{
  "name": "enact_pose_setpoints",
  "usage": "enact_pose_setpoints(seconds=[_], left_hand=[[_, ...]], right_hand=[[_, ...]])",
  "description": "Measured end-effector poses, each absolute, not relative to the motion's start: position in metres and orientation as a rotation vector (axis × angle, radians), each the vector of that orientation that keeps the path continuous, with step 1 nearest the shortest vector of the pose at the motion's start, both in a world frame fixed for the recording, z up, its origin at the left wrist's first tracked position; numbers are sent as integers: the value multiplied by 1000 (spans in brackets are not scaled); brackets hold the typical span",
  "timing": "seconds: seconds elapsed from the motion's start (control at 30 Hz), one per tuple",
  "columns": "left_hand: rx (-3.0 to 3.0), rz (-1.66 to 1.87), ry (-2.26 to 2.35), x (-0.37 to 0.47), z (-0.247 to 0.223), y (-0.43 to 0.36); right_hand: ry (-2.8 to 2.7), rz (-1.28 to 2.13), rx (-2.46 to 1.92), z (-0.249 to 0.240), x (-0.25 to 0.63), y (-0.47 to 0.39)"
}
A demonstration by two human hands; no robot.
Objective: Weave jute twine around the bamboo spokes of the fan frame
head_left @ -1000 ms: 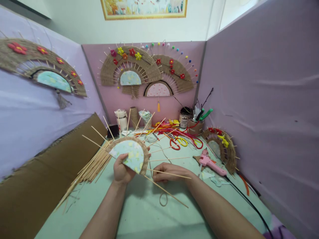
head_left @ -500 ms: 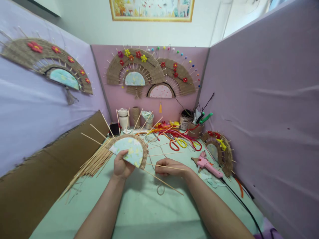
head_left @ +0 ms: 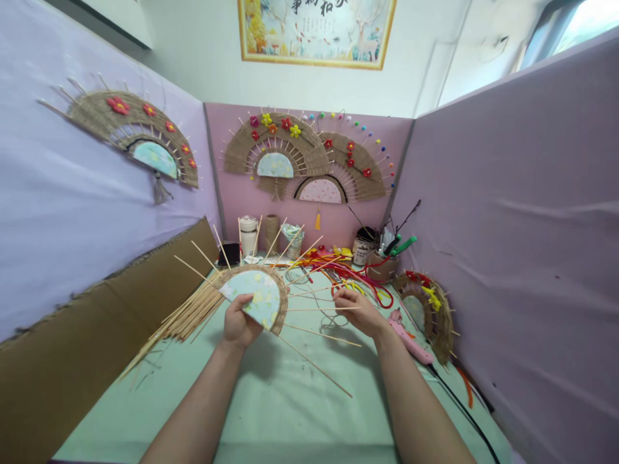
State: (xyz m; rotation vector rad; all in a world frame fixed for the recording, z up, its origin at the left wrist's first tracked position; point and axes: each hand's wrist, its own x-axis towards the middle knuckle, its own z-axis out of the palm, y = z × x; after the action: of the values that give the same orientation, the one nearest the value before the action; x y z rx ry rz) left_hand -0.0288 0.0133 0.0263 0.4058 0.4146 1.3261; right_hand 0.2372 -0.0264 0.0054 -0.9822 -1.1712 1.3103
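Centrally, above a green surface, is a half-round fan frame, probably light and stiff, its thin sticks likely fragile; the flat centre seems the safest hold. The left hand grips its lower edge, thumb in front. Behind, a brown pot holds green-handled tools; a pale jar's contents are unclear. The right hand curls nearly closed by thin twine, its grip unclear.

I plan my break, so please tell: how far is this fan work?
Looks done: narrow brown twine band on pale-blue floral half-disc's curve. In hand: left hand grips it; right hand is at thin wooden sticks. Remaining, probably: more weaving; their outer lengths are bare.
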Motion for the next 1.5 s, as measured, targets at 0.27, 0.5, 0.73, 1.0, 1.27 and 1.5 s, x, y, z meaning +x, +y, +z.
enact_pose_setpoints(seconds=[0.27,0.5,0.73,1.0,1.27,1.5], left_hand=[[414,1331,368,-29,22,16],[420,1360,339,-28,25,15],[402,1358,314,-28,26,15],[435,1239,262,-28,28,9],[423,1202,291,-28,28,7],[401,1367,401,-29,28,13]], right_hand=[[-925,1125,-755,21,250,-34],[-1002,1229,-891,20,247,-33],[-1297,1393,-1096,9,233,-33],[-1697,1548,-1132,0,209,-35],[-1684,1562,-1206,1,212,-33],[-1165,1341,-1005,13,248,-34]])
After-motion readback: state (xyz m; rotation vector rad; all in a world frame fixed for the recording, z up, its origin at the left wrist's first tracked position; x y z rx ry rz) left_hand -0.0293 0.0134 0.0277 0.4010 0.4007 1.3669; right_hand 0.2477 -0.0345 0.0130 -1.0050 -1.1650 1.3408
